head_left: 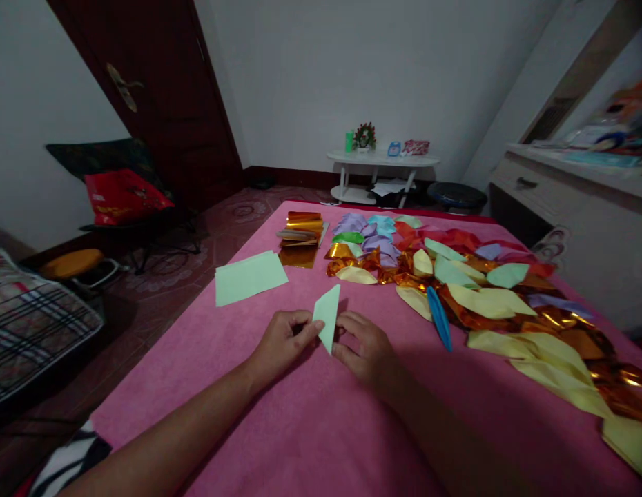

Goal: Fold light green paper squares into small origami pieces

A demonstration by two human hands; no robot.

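Observation:
A folded piece of pale green paper with slanted ends stands upright above the pink cloth. My left hand pinches its left side, thumb on the near face and fingers behind. At the paper's right edge, my right hand has its thumb and fingertips closed against the lower part; how firmly they grip is partly hidden. Flat sheets of the same green paper lie to the left, beyond my left hand. Behind them sits a stack of shiny gold sheets.
Many folded paper pieces in yellow, gold, purple, red and green spread over the right side of the pink-covered table. A blue folded piece lies nearest my right hand. Farther off stand a white side table and a dark stool.

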